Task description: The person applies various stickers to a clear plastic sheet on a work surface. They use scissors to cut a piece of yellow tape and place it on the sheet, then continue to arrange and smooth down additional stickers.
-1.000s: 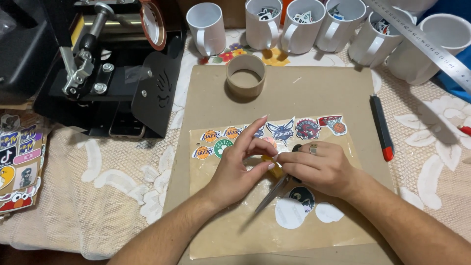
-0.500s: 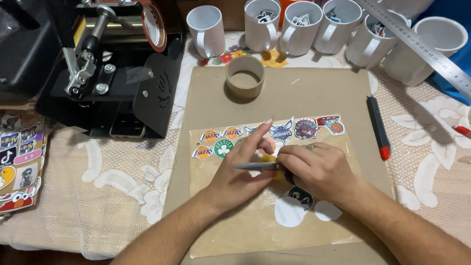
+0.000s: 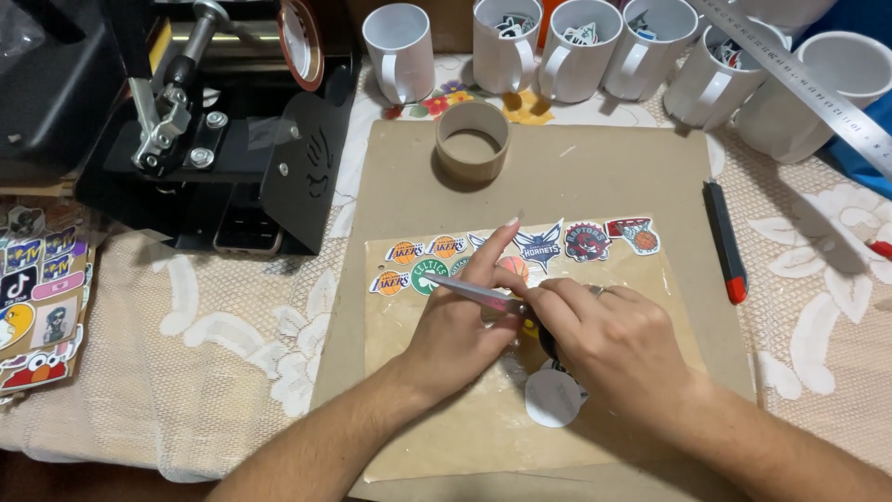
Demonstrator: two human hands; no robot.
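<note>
Two hands: both yours, meeting over the clear sheet [image 3: 595, 409], which lies on the brown board [image 3: 576, 167].
Right hand: your right hand [image 3: 609, 339] is closed around a pair of scissors [image 3: 469, 291]; the blades now lie nearly flat and point left across the sheet, where a second ago they pointed down toward you.
Left hand: your left hand [image 3: 465, 321] presses on the sheet with the forefinger stretched up to the row of round stickers [image 3: 437, 265]; it pinches nothing you can make out.
Meaning: judging by the swing, you are lining up a cut or a lift among the stickers at the sheet's upper left.
White cut-out: a round white piece [image 3: 553, 398] sits on the sheet just below your right hand.
Beyond the board: tape roll [image 3: 472, 141] at its top edge, red-tipped knife [image 3: 725, 240] at its right edge, mugs [image 3: 400, 51] behind, black press [image 3: 214, 139] off its left.
</note>
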